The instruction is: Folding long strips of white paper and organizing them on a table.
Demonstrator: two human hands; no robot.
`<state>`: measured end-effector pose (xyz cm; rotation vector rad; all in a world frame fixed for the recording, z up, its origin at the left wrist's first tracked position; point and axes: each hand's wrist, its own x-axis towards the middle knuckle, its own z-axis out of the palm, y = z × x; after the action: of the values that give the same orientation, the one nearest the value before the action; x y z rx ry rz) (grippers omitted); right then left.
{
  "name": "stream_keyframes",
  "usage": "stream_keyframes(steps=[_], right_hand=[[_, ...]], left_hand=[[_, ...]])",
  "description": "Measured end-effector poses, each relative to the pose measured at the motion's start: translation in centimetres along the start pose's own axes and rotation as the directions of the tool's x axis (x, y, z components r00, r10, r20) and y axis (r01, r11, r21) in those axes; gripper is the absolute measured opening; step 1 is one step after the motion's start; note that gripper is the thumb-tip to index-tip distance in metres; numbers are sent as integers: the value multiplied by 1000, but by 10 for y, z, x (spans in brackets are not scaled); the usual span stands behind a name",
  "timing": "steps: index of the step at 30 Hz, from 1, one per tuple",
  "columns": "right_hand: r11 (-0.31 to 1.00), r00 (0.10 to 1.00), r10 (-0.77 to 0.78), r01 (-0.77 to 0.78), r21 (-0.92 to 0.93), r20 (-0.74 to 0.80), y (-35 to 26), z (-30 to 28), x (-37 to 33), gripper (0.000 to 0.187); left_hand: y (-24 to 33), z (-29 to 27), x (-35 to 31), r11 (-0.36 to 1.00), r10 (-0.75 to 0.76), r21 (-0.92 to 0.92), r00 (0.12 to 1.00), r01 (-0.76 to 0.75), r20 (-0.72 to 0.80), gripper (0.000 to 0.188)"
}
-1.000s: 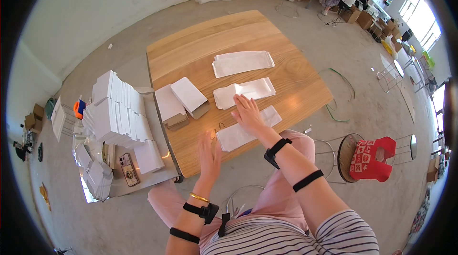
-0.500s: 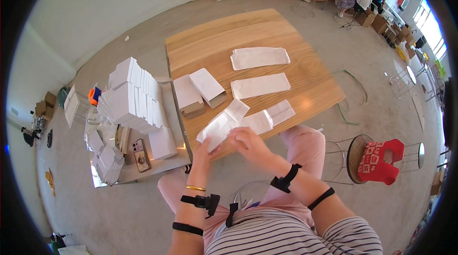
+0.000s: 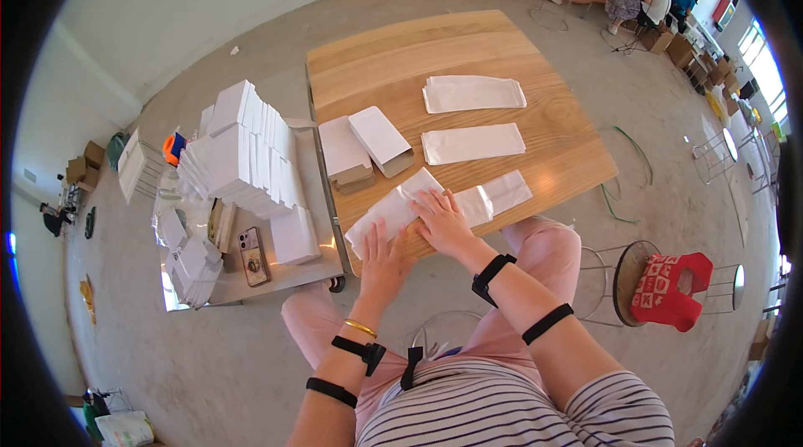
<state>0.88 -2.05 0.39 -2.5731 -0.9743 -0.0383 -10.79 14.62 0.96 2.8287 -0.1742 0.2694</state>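
A flat white sleeve-like packet [image 3: 386,211] lies aslant near the front edge of the wooden table [image 3: 418,41]. My left hand [image 3: 382,266] rests on its near end, with the fingers spread. Flat on its right part lies my right hand [image 3: 444,224], fingers outstretched and apart. Just right of that hand is another white packet [image 3: 506,192], partly covered at its left. Beyond are a middle white packet stack [image 3: 473,144] and a far white packet stack [image 3: 474,94]. Two white boxes, a left box [image 3: 343,144] and a tilted box [image 3: 376,136], lie to the left.
On a metal cart [image 3: 280,286] at the left stand piled white cartons [image 3: 251,146], a phone [image 3: 253,256] and an orange-and-blue tape dispenser [image 3: 173,148]. A stool [image 3: 629,280] with a red bag [image 3: 672,290] is on the right. Two people sit far back right.
Both hands have gone from handling the lifted packet to lying flat on it, and the packet now lies flatter. The whole view has shifted slightly.
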Motion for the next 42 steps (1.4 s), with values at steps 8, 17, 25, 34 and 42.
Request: stream_keyframes(steps=[8,17,25,34,42], right_hand=[[991,995,88,-83,100,-38,0,-8,5,49],[242,947,256,-255,936,193,-1,-65,-48,48],[-257,903,338,-184,949,266,21,-74,-32,50],[-145,960,177,-194,970,218,12,-83,-20,47],[-70,855,355,-380,923,378,55,-69,-69,46]], left_hand=[[-3,15,-7,992,-123,-21,989,125,77,78],[-18,-8,-19,987,-27,-160,1000,25,-8,77],[0,15,33,1000,-26,-11,1000,26,6,80],[-32,4,14,1000,-24,14,998,23,52,76],[-11,14,1,999,2,49,999,-4,46,71]])
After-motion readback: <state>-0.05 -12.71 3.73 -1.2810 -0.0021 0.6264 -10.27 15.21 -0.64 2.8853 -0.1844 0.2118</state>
